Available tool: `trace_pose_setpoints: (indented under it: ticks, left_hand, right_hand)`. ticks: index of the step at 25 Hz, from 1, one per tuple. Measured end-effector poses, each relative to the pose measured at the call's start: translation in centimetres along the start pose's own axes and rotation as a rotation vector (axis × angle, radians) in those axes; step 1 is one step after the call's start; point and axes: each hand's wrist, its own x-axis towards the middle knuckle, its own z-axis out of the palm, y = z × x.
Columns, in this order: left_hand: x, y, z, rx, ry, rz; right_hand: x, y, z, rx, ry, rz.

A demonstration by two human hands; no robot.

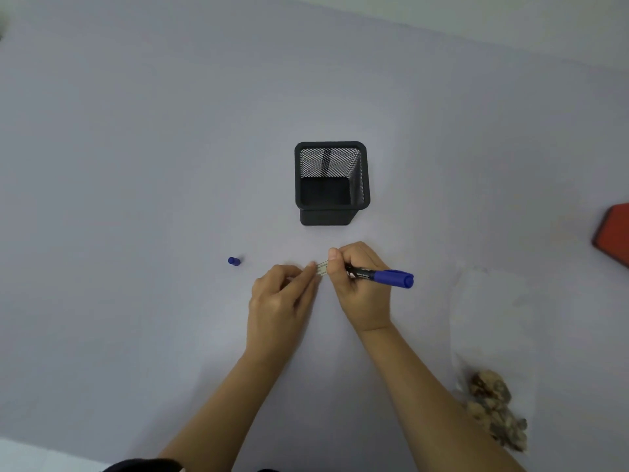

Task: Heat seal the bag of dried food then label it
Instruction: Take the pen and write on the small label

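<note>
A small white label [322, 268] lies on the table between my hands. My left hand [280, 301] pinches its left edge with the fingertips. My right hand [360, 284] grips a blue marker [384, 276], its tip down at the label and its blue end pointing right. The marker's blue cap [234, 261] lies loose on the table to the left. A clear plastic bag [493, 335] lies flat at the right, with brown dried food [495, 408] bunched in its near end.
A black mesh pen holder [332, 183] stands just beyond my hands, with nothing inside it. A red object [614, 238] is cut off by the right edge. The table [136, 165] is a plain grey surface.
</note>
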Motion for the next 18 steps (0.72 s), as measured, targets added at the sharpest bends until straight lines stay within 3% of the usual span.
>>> trace_pose_setpoints:
  ticks: [18]
  left_hand:
    - [-0.04,-0.06,0.48,0.044,0.011,0.037]
  right_hand:
    - [0.09,0.11,0.04,-0.034,-0.032,0.014]
